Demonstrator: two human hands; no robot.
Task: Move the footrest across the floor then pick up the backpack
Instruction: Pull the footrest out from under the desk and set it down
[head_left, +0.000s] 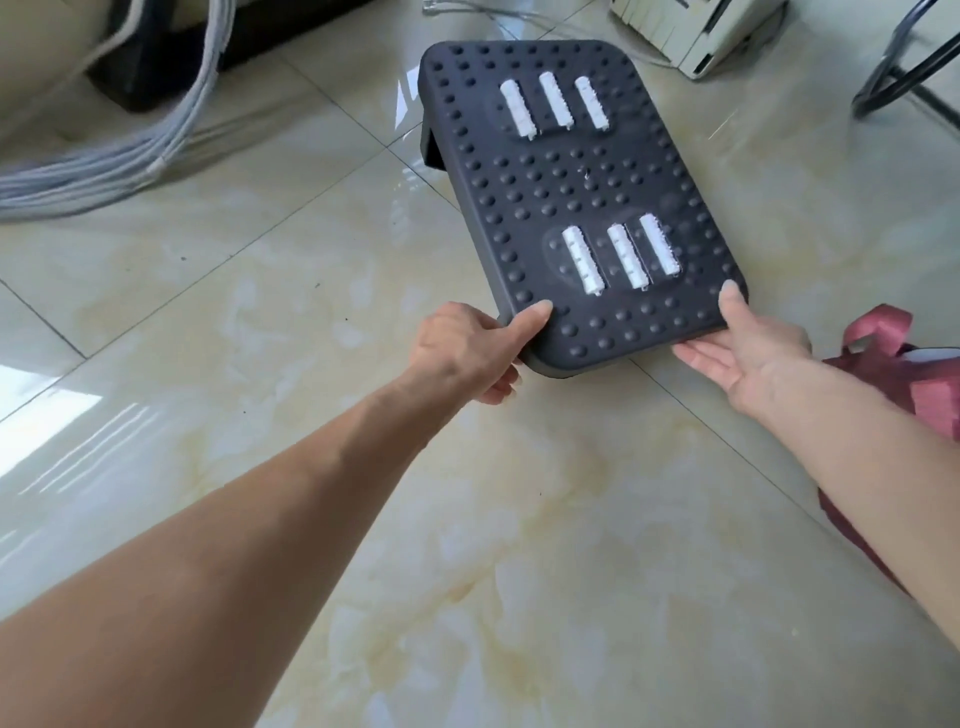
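Gripping the near edge of the studded footrest (566, 192) on the glossy floor (260, 291), thumbs on top and fingers curled beneath, left hand (470, 353) and right hand (748, 353) risk slipping, or snagging the backpack (893, 364) just beside.

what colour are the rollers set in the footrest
White rollers, set in the dark grey footrest; seen from the head camera.
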